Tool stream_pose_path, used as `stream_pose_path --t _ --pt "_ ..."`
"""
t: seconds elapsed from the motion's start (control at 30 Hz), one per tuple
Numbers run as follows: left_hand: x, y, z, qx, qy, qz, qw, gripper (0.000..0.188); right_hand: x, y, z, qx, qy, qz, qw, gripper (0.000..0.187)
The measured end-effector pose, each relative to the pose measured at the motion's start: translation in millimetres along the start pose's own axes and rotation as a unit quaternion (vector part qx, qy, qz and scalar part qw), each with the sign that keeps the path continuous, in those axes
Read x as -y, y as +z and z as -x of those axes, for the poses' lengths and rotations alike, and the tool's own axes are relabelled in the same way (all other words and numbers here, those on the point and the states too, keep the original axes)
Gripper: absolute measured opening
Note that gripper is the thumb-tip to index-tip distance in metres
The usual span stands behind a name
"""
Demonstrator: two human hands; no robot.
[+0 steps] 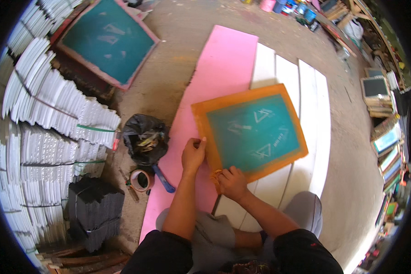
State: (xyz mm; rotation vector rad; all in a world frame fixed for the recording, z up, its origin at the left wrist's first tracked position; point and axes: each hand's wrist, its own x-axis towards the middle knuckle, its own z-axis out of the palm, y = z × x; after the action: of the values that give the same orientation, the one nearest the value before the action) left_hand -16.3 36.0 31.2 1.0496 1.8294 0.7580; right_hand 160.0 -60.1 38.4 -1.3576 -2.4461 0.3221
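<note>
A screen-printing frame (255, 132) with teal mesh and an orange-brown border lies tilted across pink and white boards in front of me. Pale triangular marks and small lettering show on its mesh. My left hand (194, 155) is closed at the frame's left edge, thumb against the border. At the near left corner, my right hand (233, 183) has its fingers bunched on a crumpled orange-brown piece (216, 177), which looks like tape or thin film. How far this piece is still joined to the border cannot be made out.
Left of the pink board (223, 59) stand a black bag-lined container (146, 139), a tape roll (142, 180) and a blue-handled tool (163, 179). Stacked white sheets (55, 150) and a black bundle (96, 210) line the left. Another teal screen (107, 41) lies at far left.
</note>
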Motion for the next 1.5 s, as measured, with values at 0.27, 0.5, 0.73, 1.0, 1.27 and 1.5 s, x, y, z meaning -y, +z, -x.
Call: stream_pose_path --t 0.27,0.5,0.73,1.0,1.27,1.5 --pt "12.5 36.4 24.5 -0.138 0.134 -0.277 0.941 0.038 -79.7 -17.9 79.9 -0.261 0.109 0.104 0.953 0.007" --pt "8.0 41.0 21.5 -0.123 0.113 -0.285 0.944 0.038 -70.9 -16.1 83.5 -0.232 0.175 0.107 0.951 0.011" --pt "5.9 36.7 24.5 -0.116 0.117 -0.271 0.948 0.037 -211.7 -58.1 94.0 -0.278 0.385 0.225 0.851 0.010" --pt "11.1 39.3 22.3 -0.138 0.119 -0.273 0.945 0.037 -152.0 -46.5 89.6 -0.288 0.299 0.151 0.897 0.005" --pt "7.3 48.9 24.2 -0.125 0.134 -0.258 0.949 0.036 -205.8 -49.5 94.7 -0.278 0.444 0.184 0.832 0.006" --pt "15.1 40.6 23.5 -0.131 0.134 -0.263 0.946 0.042 -158.6 -64.8 100.2 -0.253 0.356 0.152 0.887 0.005"
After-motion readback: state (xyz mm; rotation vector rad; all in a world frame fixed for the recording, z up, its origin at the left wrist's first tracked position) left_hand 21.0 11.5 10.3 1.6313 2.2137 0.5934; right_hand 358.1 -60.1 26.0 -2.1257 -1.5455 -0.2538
